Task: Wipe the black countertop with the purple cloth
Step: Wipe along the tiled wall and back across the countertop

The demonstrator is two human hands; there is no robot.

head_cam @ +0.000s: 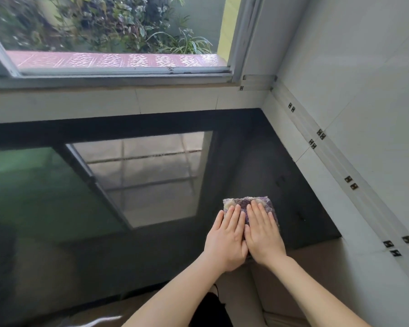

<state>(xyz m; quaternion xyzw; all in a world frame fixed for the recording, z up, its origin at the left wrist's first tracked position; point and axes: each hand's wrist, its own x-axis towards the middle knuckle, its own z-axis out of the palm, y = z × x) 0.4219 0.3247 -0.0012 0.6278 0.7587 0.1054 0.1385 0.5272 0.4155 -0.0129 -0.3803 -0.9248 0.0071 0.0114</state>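
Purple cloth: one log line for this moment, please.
step: wiping | left hand: flat on purple cloth | right hand: flat on it | black countertop: right corner by wall

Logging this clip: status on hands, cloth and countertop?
Left hand and right hand flat, side by side on cloth. Cloth pressed on countertop near right wall. Nothing in the way.

both hands (244, 234) flat on purple cloth (248, 204), black countertop (151, 256).

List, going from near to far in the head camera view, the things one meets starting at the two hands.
Left hand and right hand side by side → folded purple cloth under the fingers → glossy black countertop → pale tiled ledge → grey-framed window.
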